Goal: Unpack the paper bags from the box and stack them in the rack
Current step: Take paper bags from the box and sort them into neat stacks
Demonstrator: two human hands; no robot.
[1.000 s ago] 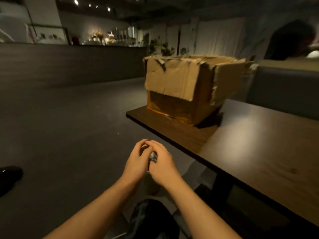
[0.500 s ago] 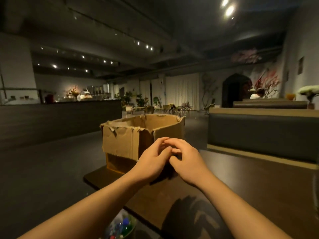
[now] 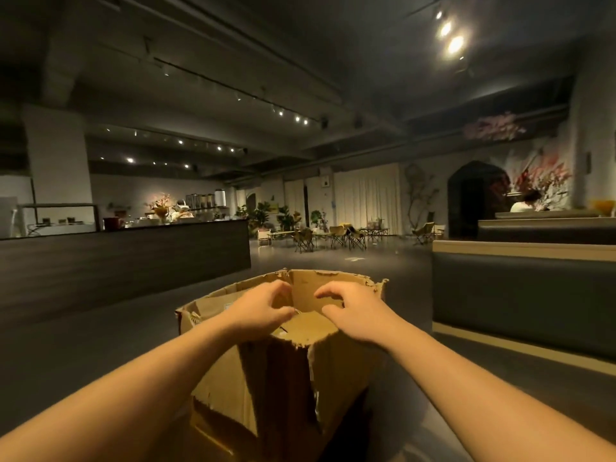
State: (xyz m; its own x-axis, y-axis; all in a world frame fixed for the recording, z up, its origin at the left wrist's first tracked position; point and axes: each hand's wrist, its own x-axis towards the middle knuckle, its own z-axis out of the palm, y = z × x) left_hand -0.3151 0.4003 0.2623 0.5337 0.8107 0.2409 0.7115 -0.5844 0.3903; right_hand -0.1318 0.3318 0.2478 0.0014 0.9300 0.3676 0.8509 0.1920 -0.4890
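A torn brown cardboard box [image 3: 336, 378] stands open right in front of me on a dark table [image 3: 433, 428]. Brown paper bags [image 3: 306, 325] lie flat inside it, partly hidden by my hands. My left hand [image 3: 263, 308] hovers over the box's opening with curled, spread fingers and holds nothing. My right hand [image 3: 353, 311] is beside it over the right side of the opening, fingers also curled and apart, empty. No rack is in view.
A long dark counter [image 3: 126, 261] runs along the left. A padded bench back [image 3: 523, 295] stands to the right of the table. Folding chairs and plants [image 3: 333, 235] fill the far end of the room. A person [image 3: 526, 201] sits far right.
The view has come closer to the box and risen. My hands, joined together before, have separated and reached over the box's open top.
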